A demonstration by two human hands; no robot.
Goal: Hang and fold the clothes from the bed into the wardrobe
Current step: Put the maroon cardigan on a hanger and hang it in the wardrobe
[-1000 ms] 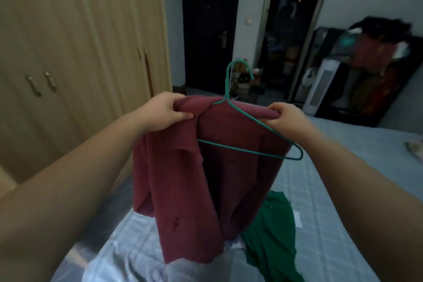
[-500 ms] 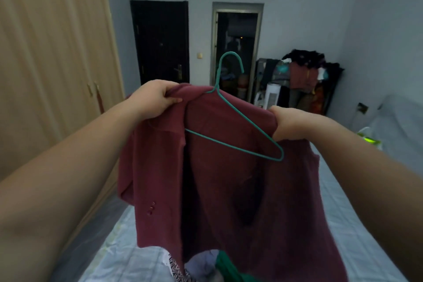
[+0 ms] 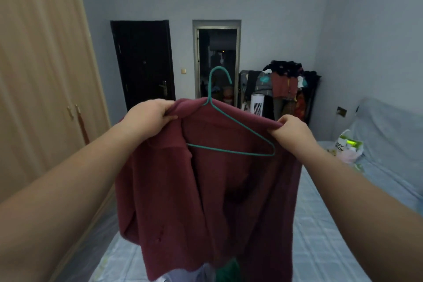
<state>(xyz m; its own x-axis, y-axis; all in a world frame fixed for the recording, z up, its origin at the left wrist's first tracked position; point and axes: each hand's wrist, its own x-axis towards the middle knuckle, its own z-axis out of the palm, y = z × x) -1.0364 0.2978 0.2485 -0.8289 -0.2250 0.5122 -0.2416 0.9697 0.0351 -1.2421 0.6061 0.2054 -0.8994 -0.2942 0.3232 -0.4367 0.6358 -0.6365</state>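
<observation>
Person holds a maroon shirt up at chest height, dead centre, both arms out toward 12 o'clock

Left hand: fingers curled tight, pinching the shirt's shoulder/collar edge at about 10 o'clock of the garment
Right hand: fingers curled, gripping the other shoulder at about 2 o'clock

Teal wire hanger sits inside the shirt. Its hook sticks up out of the neck at 12, and its right arm and bottom bar show against the cloth. Can't tell if either hand also has the wire

Shirt hangs open at the front and clear of the bed, hem near the bottom of the view. At 6 o'clock below the hem, a green garment lies on the bed

Wardrobe is at 9 o'clock, doors closed. Black door at 11, open doorway at 12, piled clothes rack at 1. Plastic bag at 3, on the bed's far corner
</observation>
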